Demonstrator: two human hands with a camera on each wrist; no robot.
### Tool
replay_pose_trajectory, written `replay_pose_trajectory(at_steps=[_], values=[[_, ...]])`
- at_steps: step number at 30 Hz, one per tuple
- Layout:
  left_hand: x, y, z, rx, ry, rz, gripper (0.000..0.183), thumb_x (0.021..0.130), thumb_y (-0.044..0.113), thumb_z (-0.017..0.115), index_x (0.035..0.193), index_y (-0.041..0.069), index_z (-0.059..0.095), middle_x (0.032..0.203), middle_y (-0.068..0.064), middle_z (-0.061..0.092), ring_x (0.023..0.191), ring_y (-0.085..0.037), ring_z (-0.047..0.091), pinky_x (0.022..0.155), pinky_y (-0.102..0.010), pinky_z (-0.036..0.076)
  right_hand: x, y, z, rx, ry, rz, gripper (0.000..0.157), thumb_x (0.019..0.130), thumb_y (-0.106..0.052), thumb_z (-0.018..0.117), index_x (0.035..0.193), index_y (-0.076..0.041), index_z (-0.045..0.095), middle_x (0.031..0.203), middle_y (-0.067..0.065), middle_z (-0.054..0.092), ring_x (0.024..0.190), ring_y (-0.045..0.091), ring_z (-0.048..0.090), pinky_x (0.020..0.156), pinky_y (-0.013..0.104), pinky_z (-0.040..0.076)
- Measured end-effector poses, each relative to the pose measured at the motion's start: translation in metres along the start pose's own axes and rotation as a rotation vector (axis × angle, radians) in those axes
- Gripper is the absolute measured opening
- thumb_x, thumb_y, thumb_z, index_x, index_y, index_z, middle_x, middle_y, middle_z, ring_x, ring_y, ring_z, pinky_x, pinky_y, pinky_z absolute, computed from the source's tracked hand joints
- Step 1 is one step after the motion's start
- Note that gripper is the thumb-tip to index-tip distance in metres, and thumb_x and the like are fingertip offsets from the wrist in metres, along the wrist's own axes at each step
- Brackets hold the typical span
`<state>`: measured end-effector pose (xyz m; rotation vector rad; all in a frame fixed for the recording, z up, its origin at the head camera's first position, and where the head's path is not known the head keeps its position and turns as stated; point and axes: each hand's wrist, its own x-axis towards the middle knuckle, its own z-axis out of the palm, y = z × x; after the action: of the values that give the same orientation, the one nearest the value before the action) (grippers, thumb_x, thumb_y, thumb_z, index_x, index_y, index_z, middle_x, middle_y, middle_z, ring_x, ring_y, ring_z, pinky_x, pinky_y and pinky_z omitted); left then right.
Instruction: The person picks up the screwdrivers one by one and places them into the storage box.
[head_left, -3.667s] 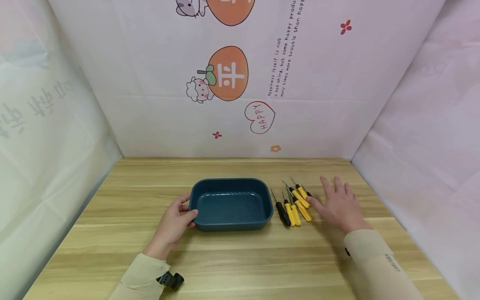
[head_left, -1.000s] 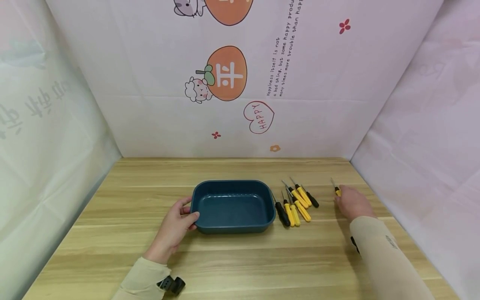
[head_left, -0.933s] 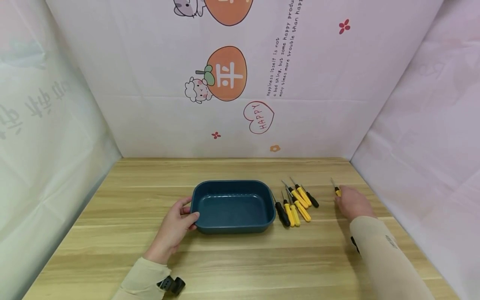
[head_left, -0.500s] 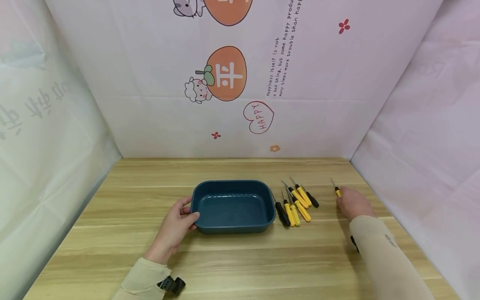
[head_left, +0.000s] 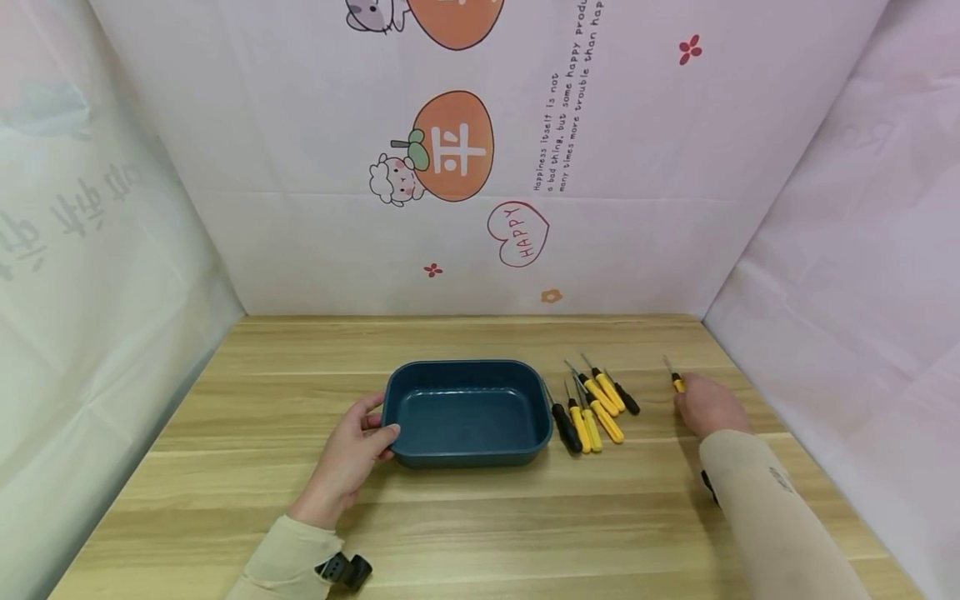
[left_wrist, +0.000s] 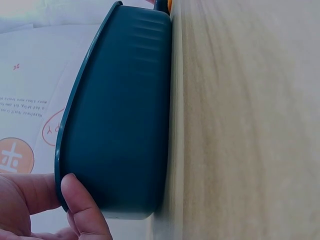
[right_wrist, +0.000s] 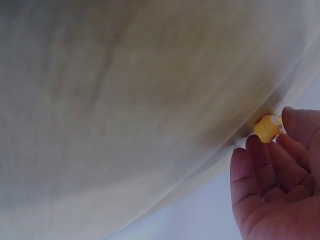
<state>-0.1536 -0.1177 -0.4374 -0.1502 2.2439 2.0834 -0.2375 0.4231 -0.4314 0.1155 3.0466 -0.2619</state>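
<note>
A dark teal rectangular tray (head_left: 468, 458) stands on the wooden table, its inside bare. My left hand (head_left: 352, 454) grips its left end, with the thumb over the rim; the left wrist view shows the tray's outer wall (left_wrist: 115, 110) and fingers around the rim corner. At the far right, my right hand (head_left: 711, 407) pinches a screwdriver (head_left: 677, 382) with a yellow and black handle, its shaft pointing away from me. In the right wrist view the yellow handle end (right_wrist: 266, 129) shows between thumb and fingers, low by the table.
Several screwdrivers with yellow handles (head_left: 602, 392) lie in a loose pile right of the tray. A black-handled screwdriver (head_left: 566, 428) lies against the tray's right side, and a smaller black one (head_left: 627, 400) at the pile's right edge. White printed sheets (head_left: 630, 250) wall the table in.
My right hand, open beside the pile at first, moved right and now pinches a screwdriver apart from it. The tray shifted slightly right with my left hand. Over the last second, almost nothing moved.
</note>
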Motion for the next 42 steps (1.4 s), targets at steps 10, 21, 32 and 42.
replay_pose_trajectory(at_steps=[10, 21, 32, 42], values=[[-0.0009, 0.0005, 0.0002, 0.0, -0.004, 0.004, 0.058, 0.101, 0.003, 0.062, 0.156, 0.005, 0.041, 0.118, -0.015, 0.045, 0.092, -0.025, 0.059, 0.072, -0.023, 0.056, -0.0004, 0.0021, 0.0028, -0.001, 0.027, -0.006, 0.041, 0.104, -0.016, 0.056, 0.136, 0.01, 0.054, 0.126, 0.039, 0.061, 0.112, 0.06, 0.06, 0.089, 0.069, 0.051], [-0.0014, -0.0002, -0.0002, 0.0, -0.006, 0.0, 0.059, 0.102, 0.007, 0.063, 0.157, 0.008, 0.041, 0.12, -0.016, 0.049, 0.092, -0.023, 0.061, 0.073, -0.025, 0.056, 0.0019, 0.0069, 0.004, -0.002, 0.007, 0.015, 0.029, 0.103, -0.011, 0.058, 0.122, 0.01, 0.06, 0.112, 0.034, 0.067, 0.096, 0.047, 0.067, 0.08, 0.061, 0.054], [-0.0025, -0.001, 0.0007, -0.007, -0.002, 0.0, 0.059, 0.102, 0.008, 0.064, 0.156, 0.007, 0.041, 0.121, -0.016, 0.049, 0.091, -0.023, 0.061, 0.073, -0.025, 0.056, 0.0042, 0.0063, -0.0008, -0.012, -0.029, 0.016, 0.024, 0.102, -0.009, 0.057, 0.112, 0.012, 0.062, 0.1, 0.031, 0.068, 0.085, 0.039, 0.066, 0.075, 0.058, 0.055], [-0.0017, -0.0021, 0.0012, -0.002, 0.01, -0.011, 0.057, 0.104, 0.011, 0.062, 0.157, 0.005, 0.04, 0.125, -0.017, 0.048, 0.086, -0.022, 0.059, 0.072, -0.025, 0.056, 0.0014, 0.0049, -0.0031, -0.01, -0.026, 0.018, 0.02, 0.1, -0.006, 0.056, 0.107, 0.011, 0.064, 0.095, 0.029, 0.067, 0.081, 0.036, 0.064, 0.074, 0.058, 0.054]])
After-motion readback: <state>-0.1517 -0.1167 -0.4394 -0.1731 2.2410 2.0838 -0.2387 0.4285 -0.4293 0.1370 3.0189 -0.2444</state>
